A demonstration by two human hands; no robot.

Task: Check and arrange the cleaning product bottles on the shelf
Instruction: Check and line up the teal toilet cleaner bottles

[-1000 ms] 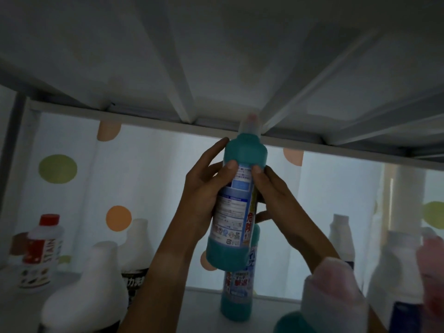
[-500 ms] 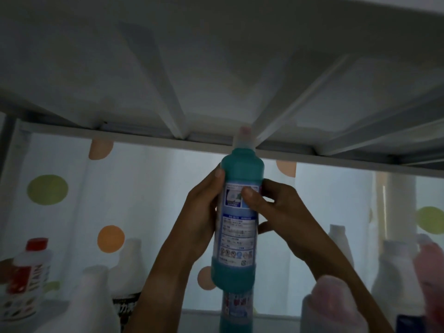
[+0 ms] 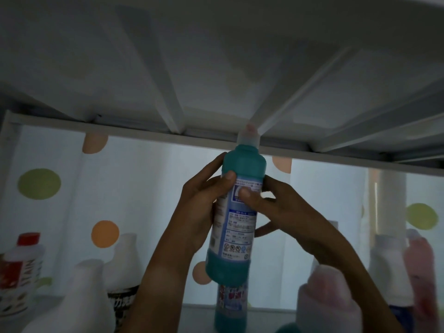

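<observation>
Check step in progress: left hand (image 3: 199, 207) and right hand (image 3: 283, 212) each have a curled grip on the teal bottle (image 3: 236, 212), held upright above the shelf (image 3: 264, 313) with label facing camera; judged unplaced, with a matching teal bottle (image 3: 230, 311) standing at 6 o'clock.

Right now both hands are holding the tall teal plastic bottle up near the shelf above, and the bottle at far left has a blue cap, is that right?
Not quite: the head view shows the far-left white bottle has a red cap, not blue. The rest stands: the left hand and right hand hold the tall teal plastic bottle up near the shelf above.
</observation>
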